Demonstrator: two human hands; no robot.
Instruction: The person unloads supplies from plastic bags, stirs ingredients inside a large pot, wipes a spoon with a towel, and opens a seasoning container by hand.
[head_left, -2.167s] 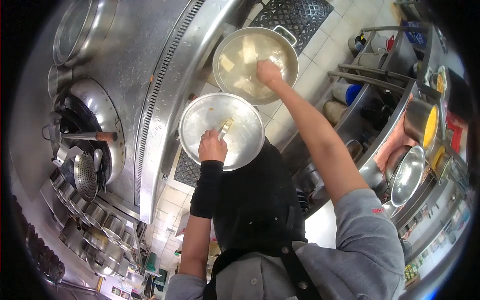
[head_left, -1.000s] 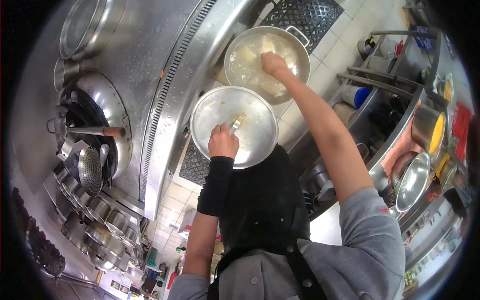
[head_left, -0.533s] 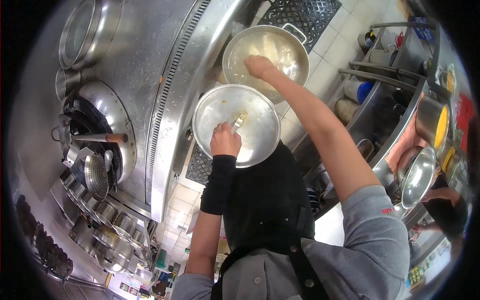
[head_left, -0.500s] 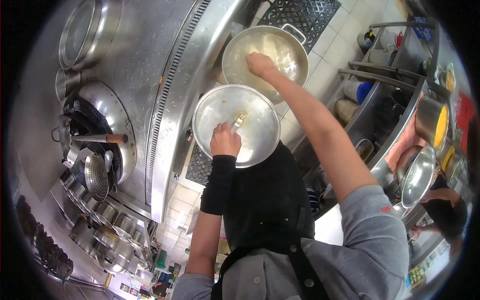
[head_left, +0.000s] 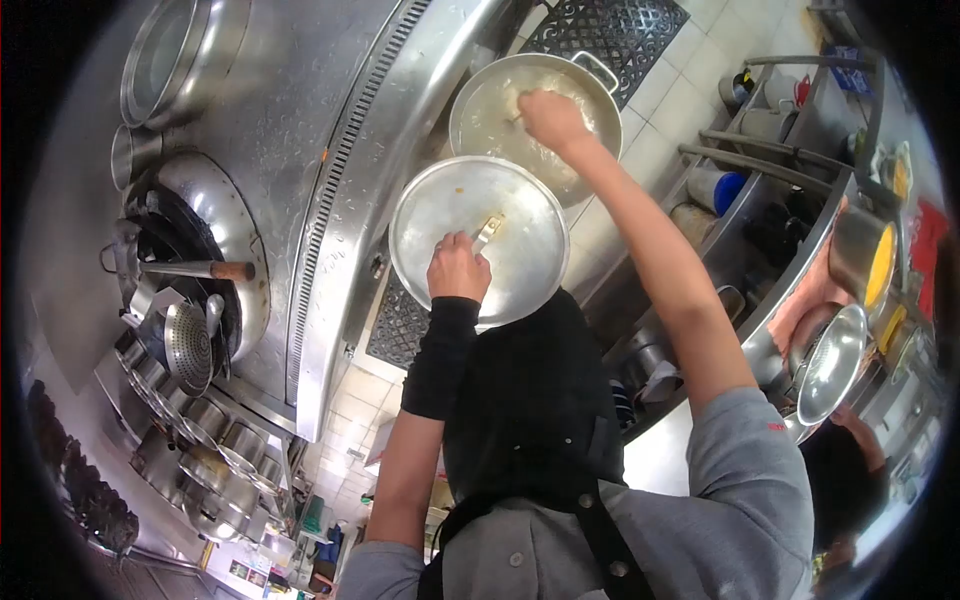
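A round metal pot lid [head_left: 530, 265] hangs in front of my apron, overlapping the near edge of the pot. My left hand [head_left: 458, 270], in a black wrist sleeve, is wrapped round the lid's strap handle [head_left: 490, 232]. Below and beyond it stands a wide metal pot [head_left: 480, 138] of cloudy, pale liquid. Over that pot my right hand [head_left: 553, 118] is closed with the fingers bunched. A short thin tip pokes out by the fingers, but what they hold cannot be made out.
At left, a steel counter [head_left: 290, 150] carries a wok [head_left: 200, 185], a wooden-handled tool [head_left: 233, 270] and a perforated skimmer [head_left: 188, 345]. Black mats [head_left: 600, 40] lie on the tiled floor. On the right, shelves hold containers, and a steel bowl [head_left: 832, 365] sits near another person [head_left: 845, 480].
My right hand has shifted a little to the right over the pot, and the liquid looks more stirred. My left hand keeps hold of the lid, which has moved slightly.
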